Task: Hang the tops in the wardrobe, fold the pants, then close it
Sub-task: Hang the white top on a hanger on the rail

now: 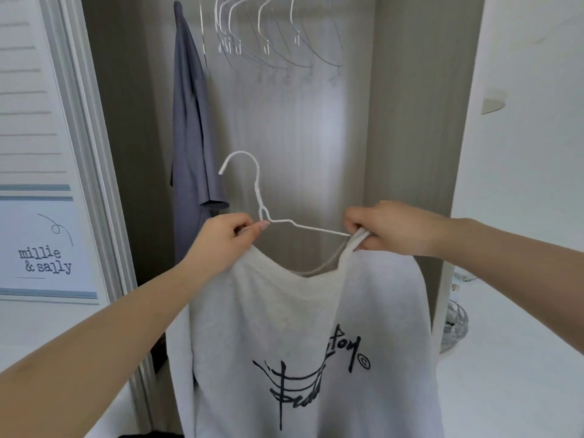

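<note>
Open wardrobe (316, 121) behind, grey top (189, 137) hanging at eleven o'clock; left hand (226, 237) pinching white hanger (259, 197), right hand (384, 226) gripping white sweatshirt (309, 327) collar at three o'clock

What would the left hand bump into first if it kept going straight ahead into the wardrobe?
Probably the grey top hanging just beyond the left hand; depth is hard to judge, so it might pass beside it to the wardrobe's back panel.

Sweatshirt (316, 336) on hanger (262, 200) before wardrobe (407, 121); hung top (189, 128) at 10 o'clock; spare hangers (268, 30), apparently on a rail, at 12.
</note>
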Motion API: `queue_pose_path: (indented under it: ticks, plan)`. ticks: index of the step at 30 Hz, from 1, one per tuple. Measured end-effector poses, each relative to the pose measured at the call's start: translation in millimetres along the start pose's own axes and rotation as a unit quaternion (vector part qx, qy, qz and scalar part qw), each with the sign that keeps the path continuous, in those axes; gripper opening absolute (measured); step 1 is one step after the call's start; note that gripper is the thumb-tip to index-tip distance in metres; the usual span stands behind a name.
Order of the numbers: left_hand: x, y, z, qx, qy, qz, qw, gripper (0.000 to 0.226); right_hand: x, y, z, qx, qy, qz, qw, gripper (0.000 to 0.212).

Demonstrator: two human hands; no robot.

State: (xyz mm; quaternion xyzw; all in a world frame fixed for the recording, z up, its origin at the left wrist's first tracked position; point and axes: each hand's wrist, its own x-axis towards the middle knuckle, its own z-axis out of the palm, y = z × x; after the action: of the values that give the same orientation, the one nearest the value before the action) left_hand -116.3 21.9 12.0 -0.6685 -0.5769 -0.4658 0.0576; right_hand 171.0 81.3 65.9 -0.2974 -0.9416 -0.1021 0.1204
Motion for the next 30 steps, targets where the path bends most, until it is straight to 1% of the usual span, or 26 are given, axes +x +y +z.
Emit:
queue_pose_path:
  ticks: [2, 4, 5, 7, 9, 11, 14, 16, 17, 18, 19, 21, 23, 27, 30]
  plan:
    - [-0.5, -15.7, -12.3, 0.019, 0.013, -0.013, 1.0, 0.039, -14.0, 13.0, -1.4, 0.031, 0.01, 0.035, 0.999, 0.025]
    - [-2.2, -23.4, -18.1, 0.032, 0.013, -0.01, 0.999, 0.037, -20.4, 18.8, 1.4, 0.055, 0.021, 0.049, 0.997, 0.019]
    - [-2.3, -22.8, -17.0, 0.032, 0.014, 0.005, 0.999, 0.036, -19.0, 18.3, 3.5, 0.042, 0.023, 0.047, 0.998, 0.016]
    - [-1.5, -14.3, -10.7, 0.029, 0.017, 0.039, 0.999, 0.033, -11.3, 14.0, 6.7, -0.017, 0.02, 0.027, 0.999, 0.021]
    - [1.3, -4.1, -3.5, 0.037, 0.012, 0.068, 0.997, 0.031, -3.3, 8.9, 6.9, -0.06, 0.017, 0.008, 0.998, 0.019]
    - [5.7, 3.7, -0.7, 0.053, -0.004, 0.085, 0.995, 0.036, 1.1, 3.5, 6.3, -0.051, 0.008, 0.001, 0.999, 0.018]
    - [9.7, 14.5, 3.0, 0.071, -0.039, 0.107, 0.991, 0.055, 7.5, -9.3, 8.6, -0.025, -0.008, -0.015, 1.0, 0.017]
    - [11.2, 16.5, 2.0, 0.074, -0.055, 0.11, 0.99, 0.065, 9.3, -12.9, 11.8, -0.021, 0.007, -0.022, 0.999, 0.016]
    - [11.3, 14.7, -0.9, 0.08, -0.055, 0.112, 0.989, 0.066, 7.7, -10.9, 13.5, -0.015, 0.023, -0.021, 0.999, 0.015]
    - [10.8, 11.1, -4.9, 0.086, -0.049, 0.116, 0.988, 0.064, 4.6, -6.3, 15.0, -0.001, 0.041, -0.014, 0.999, 0.014]
    - [10.8, 6.4, -10.6, 0.088, -0.037, 0.116, 0.989, 0.057, 0.5, -0.2, 16.4, 0.018, 0.061, -0.003, 0.998, 0.013]
    - [10.2, -4.5, -23.7, 0.073, -0.009, 0.098, 0.992, 0.034, -7.8, 8.9, 19.5, 0.062, 0.099, 0.02, 0.993, 0.013]
    - [9.9, -9.1, -32.2, 0.079, -0.006, 0.102, 0.992, 0.021, -9.6, 10.3, 20.6, 0.097, 0.112, 0.028, 0.988, 0.013]
    - [15.8, -14.1, -33.4, 0.138, -0.024, 0.16, 0.977, 0.021, -3.1, 6.4, 15.1, 0.148, 0.087, 0.027, 0.985, 0.016]
    - [18.2, -20.7, -39.4, 0.15, -0.004, 0.142, 0.978, 0.019, -2.5, 14.8, 9.1, 0.148, 0.078, 0.035, 0.985, 0.019]
